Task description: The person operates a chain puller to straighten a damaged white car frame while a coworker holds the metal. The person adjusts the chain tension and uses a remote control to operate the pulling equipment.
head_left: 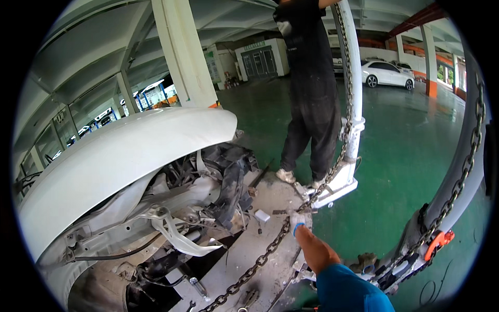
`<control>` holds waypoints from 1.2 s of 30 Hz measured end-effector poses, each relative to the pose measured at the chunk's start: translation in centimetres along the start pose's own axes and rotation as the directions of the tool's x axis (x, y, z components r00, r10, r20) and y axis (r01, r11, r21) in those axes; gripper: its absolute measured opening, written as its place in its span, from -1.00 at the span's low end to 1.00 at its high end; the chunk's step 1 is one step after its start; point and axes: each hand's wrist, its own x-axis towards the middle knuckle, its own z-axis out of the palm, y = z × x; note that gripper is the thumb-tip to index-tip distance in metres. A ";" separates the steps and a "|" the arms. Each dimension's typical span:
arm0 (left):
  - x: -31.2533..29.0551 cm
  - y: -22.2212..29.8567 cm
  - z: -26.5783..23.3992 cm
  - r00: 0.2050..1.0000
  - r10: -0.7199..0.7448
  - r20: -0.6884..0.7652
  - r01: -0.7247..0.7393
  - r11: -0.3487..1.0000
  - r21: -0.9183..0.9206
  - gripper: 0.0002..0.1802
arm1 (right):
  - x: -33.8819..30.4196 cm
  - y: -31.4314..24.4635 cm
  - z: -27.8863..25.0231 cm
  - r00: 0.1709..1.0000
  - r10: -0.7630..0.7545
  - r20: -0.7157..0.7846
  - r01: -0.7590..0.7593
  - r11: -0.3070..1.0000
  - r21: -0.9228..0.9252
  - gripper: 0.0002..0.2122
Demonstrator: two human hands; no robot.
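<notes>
Right hand [298, 222] is gripping the chain [260, 260], which runs diagonally from lower left up toward the post [353, 104]; left hand's out of view.

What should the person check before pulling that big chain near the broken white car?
1. Gloved right hand on the chain: ok, it touches the chain; whether it grips cannot be told.
2. Left hand: cannot tell, out of view.
3. Chain running up the white pulling post: ok.
4. Co-worker in dark clothes clear of the chain: not ok, standing right beside the post.
5. Chain's hook-up to the white car: cannot tell, hidden.
6. Loose wrench clear of the chain: not ok, it lies beside it.
</notes>
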 end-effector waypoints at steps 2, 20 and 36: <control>-0.1 0.1 0.2 1.000 0.004 -0.003 -0.004 1.000 0.004 -0.56 | -1.1 -0.6 0.4 0.999 0.003 -0.033 -0.006 0.997 -0.077 -0.34; 0.5 -0.4 2.4 0.999 -0.033 0.023 0.033 0.999 0.006 -0.60 | 5.0 -0.1 -1.8 0.989 0.113 0.094 -0.135 0.951 0.278 -0.74; 0.5 -0.5 2.6 0.995 -0.078 0.068 0.080 0.997 -0.024 -0.64 | 12.4 3.3 -5.0 1.000 -0.008 0.010 0.006 0.977 0.215 -0.87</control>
